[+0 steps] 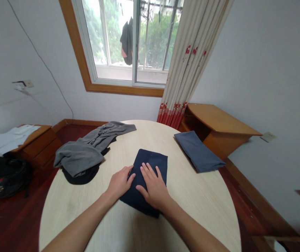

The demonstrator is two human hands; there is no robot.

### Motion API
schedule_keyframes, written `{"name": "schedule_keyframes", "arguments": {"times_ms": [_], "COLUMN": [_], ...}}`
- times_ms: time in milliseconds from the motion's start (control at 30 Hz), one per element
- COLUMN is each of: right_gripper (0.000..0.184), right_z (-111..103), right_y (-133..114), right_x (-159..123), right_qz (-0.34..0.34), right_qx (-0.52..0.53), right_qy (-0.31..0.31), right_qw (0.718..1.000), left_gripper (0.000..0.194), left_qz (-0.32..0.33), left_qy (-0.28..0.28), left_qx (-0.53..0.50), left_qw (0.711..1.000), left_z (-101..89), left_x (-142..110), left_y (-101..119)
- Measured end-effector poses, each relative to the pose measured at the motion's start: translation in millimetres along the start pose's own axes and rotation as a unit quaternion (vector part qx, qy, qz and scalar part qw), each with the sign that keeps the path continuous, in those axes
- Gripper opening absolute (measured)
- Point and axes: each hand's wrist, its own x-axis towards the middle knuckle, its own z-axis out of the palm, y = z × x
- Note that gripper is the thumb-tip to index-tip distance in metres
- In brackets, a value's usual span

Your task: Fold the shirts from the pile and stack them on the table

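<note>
Your right hand (154, 187) lies flat, fingers spread, on the navy cloth (150, 175); your left hand (120, 182) rests open on its left edge. The cloth's long axis runs away from you, centre frame on the worktop (208, 210).

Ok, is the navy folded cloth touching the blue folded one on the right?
Apart. The head view shows bare table between the navy cloth under both hands and the blue cloth.
</note>
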Motion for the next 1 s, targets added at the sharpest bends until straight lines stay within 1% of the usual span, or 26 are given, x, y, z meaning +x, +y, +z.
{"name": "schedule_keyframes", "arguments": {"times_ms": [67, 133, 233, 333, 400, 433, 467, 533, 567, 600, 633, 700, 733, 767, 800, 867, 900, 933, 967, 1000], "right_gripper": [0.074, 0.074, 0.073, 0.072, 0.067, 0.063, 0.060, 0.056, 0.054, 0.054, 0.053, 0.051, 0.049, 0.048, 0.047, 0.045, 0.044, 0.042, 0.041, 0.040], "right_z": [4.3, 8.2, 10.4, 4.9, -3.0, -7.7, -12.5, -20.9, -24.1, -26.4, -27.6, -27.4, -26.2, -24.5, -22.4, -18.0, -15.7, -13.5, -11.4, -9.5], "right_y": [-4.6, -8.4, -10.1, -3.7, 6.8, 13.9, 21.8, 37.9, 44.8, 50.1, 53.6, 54.9, 53.6, 51.8, 50.2, 49.7, 51.3, 53.9, 57.1, 60.5], "right_x": [-1.3, -2.1, -1.7, 1.1, 4.1, 5.6, 7.0, 9.0, 9.6, 9.8, 9.9, 9.8, 9.8, 9.8, 9.9, 10.0, 10.0, 9.9, 9.8, 9.6], "right_qz": [-0.013, -0.023, -0.017, -0.020, -0.001, 0.025, 0.059, 0.137, 0.173, 0.202, 0.226, 0.255, 0.258, 0.255, 0.250, 0.239, 0.237, 0.235, 0.232, 0.224], "right_qx": [0.003, 0.013, 0.024, 0.032, 0.027, 0.020, 0.011, -0.007, -0.012, -0.010, 0.000, 0.038, 0.064, 0.089, 0.110, 0.152, 0.176, 0.206, 0.239, 0.273], "right_qy": [-0.008, -0.029, -0.044, -0.044, -0.019, 0.004, 0.029, 0.069, 0.076, 0.075, 0.069, 0.047, 0.036, 0.030, 0.026, 0.021, 0.018, 0.014, 0.009, 0.007], "right_qw": [1.000, 0.999, 0.999, 0.998, 0.999, 0.999, 0.998, 0.988, 0.982, 0.976, 0.972, 0.965, 0.963, 0.962, 0.962, 0.959, 0.955, 0.950, 0.943, 0.935], "left_gripper": [0.041, 0.040, 0.041, 0.042, 0.045, 0.053, 0.066, 0.097, 0.106, 0.108, 0.104, 0.089, 0.084, 0.081, 0.080, 0.082, 0.085, 0.090, 0.097, 0.105], "left_qz": [-0.008, -0.018, -0.034, -0.047, -0.054, -0.057, -0.062, -0.073, -0.081, -0.090, -0.101, -0.124, -0.131, -0.133, -0.128, -0.112, -0.108, -0.113, -0.126, -0.142], "left_qy": [0.001, 0.004, -0.007, -0.028, -0.045, -0.069, -0.113, -0.230, -0.270, -0.280, -0.256, -0.149, -0.101, -0.069, -0.046, -0.013, 0.003, 0.018, 0.029, 0.036], "left_qx": [0.002, 0.004, 0.015, 0.030, 0.031, 0.019, -0.004, -0.075, -0.102, -0.111, -0.098, -0.039, -0.019, -0.019, -0.038, -0.121, -0.177, -0.243, -0.315, -0.390], "left_qw": [1.000, 1.000, 0.999, 0.998, 0.997, 0.996, 0.992, 0.968, 0.954, 0.949, 0.956, 0.980, 0.986, 0.989, 0.990, 0.986, 0.978, 0.963, 0.940, 0.909], "left_z": [0.1, -0.4, -2.5, -7.4, -13.7, -18.0, -22.8, -33.0, -37.5, -41.0, -43.1, -42.6, -39.9, -35.9, -30.8, -19.1, -13.1, -7.6, -2.9, 0.9], "left_x": [0.7, 1.3, 2.4, 2.2, -0.6, -2.9, -5.8, -11.4, -13.3, -14.3, -14.1, -10.7, -8.2, -5.5, -2.9, 1.2, 2.7, 3.9, 4.8, 5.5], "left_y": [0.1, 0.4, 2.3, 5.2, 6.0, 5.6, 4.7, 1.5, -0.4, -2.2, -4.0, -7.1, -8.8, -10.7, -12.9, -17.7, -19.8, -21.4, -22.1, -21.8]}}
